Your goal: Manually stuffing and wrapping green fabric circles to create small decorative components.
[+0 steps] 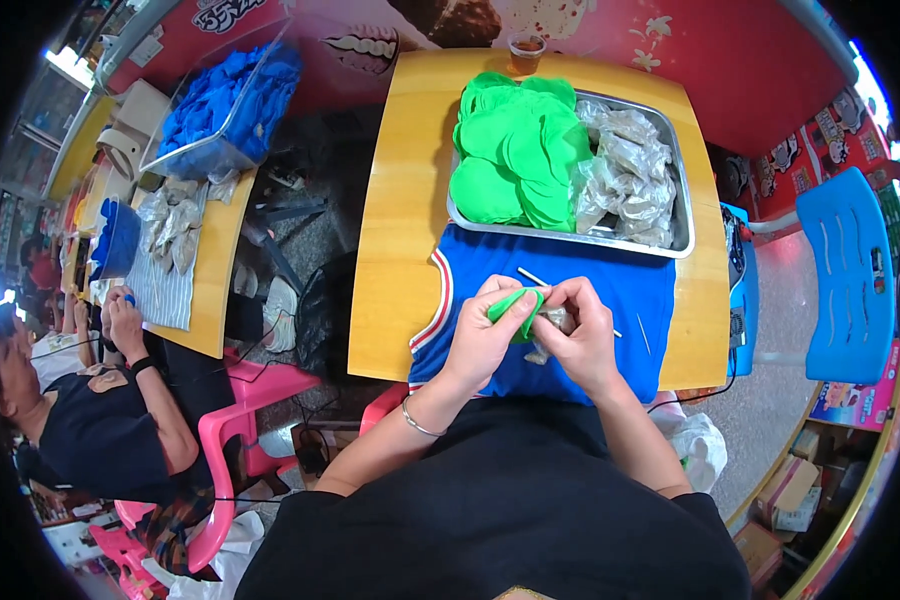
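Over the blue jersey (600, 270) spread on the table, my two hands meet. My left hand (480, 340) is closed, thumb and fingers pinching a folded piece of bright green fabric (523, 326). My right hand (588, 335) is closed at the fabric's right side, with a small clear plastic bag of greyish-brown stuff (558, 318) partly hidden under its fingers. A thin white stick (530, 276) lies just beyond my hands. Behind the jersey, a metal tray (610, 243) carries stacked green fabric rounds (520, 150) on the left and several filled plastic bags (625, 170) on the right.
A cup of brown drink (526, 53) stands at the wooden table's (395, 250) far edge. To the left, a person (105, 410) works at another table, with a clear bin (195, 145) of blue fabric. A blue chair (850, 280) is at right, a pink one (220, 440) at left.
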Demonstrator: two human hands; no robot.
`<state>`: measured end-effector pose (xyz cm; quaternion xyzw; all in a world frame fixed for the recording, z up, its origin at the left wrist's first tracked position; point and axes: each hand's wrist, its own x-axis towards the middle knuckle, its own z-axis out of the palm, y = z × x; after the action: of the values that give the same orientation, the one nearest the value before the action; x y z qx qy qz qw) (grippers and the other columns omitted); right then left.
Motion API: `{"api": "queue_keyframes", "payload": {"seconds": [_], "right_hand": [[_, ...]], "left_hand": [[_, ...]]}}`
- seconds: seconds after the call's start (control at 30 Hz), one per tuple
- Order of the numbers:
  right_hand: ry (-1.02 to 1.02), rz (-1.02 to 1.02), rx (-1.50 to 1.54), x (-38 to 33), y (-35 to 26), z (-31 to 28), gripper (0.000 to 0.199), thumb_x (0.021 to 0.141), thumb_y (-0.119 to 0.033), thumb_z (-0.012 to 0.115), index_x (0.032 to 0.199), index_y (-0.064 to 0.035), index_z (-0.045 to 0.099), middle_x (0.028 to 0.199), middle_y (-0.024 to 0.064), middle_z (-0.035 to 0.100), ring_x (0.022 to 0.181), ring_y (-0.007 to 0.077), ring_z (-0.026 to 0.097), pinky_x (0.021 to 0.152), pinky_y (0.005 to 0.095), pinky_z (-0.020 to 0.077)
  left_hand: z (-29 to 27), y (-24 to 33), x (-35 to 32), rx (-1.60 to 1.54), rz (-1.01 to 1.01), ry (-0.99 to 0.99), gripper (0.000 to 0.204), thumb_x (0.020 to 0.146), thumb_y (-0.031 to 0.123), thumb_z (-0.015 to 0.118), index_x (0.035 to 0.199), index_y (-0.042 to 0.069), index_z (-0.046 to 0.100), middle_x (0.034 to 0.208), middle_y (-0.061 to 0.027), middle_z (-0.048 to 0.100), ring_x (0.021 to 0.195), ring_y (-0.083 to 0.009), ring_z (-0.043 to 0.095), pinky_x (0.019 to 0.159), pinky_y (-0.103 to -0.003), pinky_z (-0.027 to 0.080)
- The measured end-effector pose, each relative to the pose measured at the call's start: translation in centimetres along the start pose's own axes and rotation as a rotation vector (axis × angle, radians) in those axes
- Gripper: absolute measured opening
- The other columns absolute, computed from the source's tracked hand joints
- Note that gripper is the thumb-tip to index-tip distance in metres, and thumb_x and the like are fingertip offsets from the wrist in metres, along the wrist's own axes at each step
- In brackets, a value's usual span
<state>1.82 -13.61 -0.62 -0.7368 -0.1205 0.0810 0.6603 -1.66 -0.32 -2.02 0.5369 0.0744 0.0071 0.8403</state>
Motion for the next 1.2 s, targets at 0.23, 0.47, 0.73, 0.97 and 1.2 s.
{"api": "queue_keyframes", "payload": {"seconds": [0.23,0.47,0.73,0.97,1.2], "right_hand": [[-0.063,-0.078,-0.313,0.2,0.0,-0.4,0.015,0.070,-0.003,0.069,0.077,0.0000,0.056,0.081,0.0067,0.058,0.073,0.0117,0.054,0.064,0.0236,0.0447],[-0.268,-0.292,-0.180,-0.1,0.9,-0.4,0.032,0.074,-0.002,0.067,0.105,-0.0018,0.062,0.100,0.0071,0.055,0.080,0.0158,0.056,0.072,0.0270,0.0454],[-0.204,-0.105,-0.176,-0.5,0.9,-0.3,0.024,0.078,0.003,0.058,0.101,-0.0006,0.062,0.088,0.0100,0.059,0.077,0.0184,0.060,0.065,0.0271,0.0473],[-0.106,0.107,0.063,-0.3,1.5,-0.6,0.022,0.080,-0.007,0.063,0.098,0.0005,0.053,0.085,0.0080,0.059,0.074,0.0153,0.060,0.066,0.0248,0.0472],[-0.232,-0.359,-0.260,0.0,0.8,-0.5,0.022,0.072,-0.005,0.068,0.091,-0.0016,0.058,0.080,0.0078,0.060,0.073,0.0133,0.060,0.065,0.0257,0.0478]], "left_hand": [[-0.4,-0.4,0.2,0.025,0.014,0.028,0.019,0.091,0.014,0.054,0.098,-0.002,0.062,0.096,-0.0029,0.056,0.087,-0.0099,0.056,0.076,-0.023,0.045],[-0.9,-0.6,0.4,-0.211,-0.128,0.146,0.020,0.090,0.018,0.057,0.100,0.001,0.060,0.101,-0.0081,0.062,0.087,-0.0117,0.060,0.076,-0.026,0.049],[-0.3,-0.5,0.0,-0.091,-0.049,0.160,0.018,0.089,0.019,0.059,0.096,0.003,0.055,0.087,-0.0026,0.059,0.078,-0.0060,0.055,0.069,-0.020,0.046],[-0.4,-0.9,-0.3,-0.051,-0.003,0.120,0.016,0.087,0.013,0.062,0.093,0.006,0.050,0.080,0.0016,0.054,0.072,-0.0027,0.050,0.063,-0.018,0.043],[-1.3,-1.3,-0.3,-0.058,0.012,0.117,0.015,0.091,0.020,0.056,0.088,0.006,0.051,0.077,0.0029,0.051,0.068,-0.0018,0.045,0.058,-0.017,0.038]]}}
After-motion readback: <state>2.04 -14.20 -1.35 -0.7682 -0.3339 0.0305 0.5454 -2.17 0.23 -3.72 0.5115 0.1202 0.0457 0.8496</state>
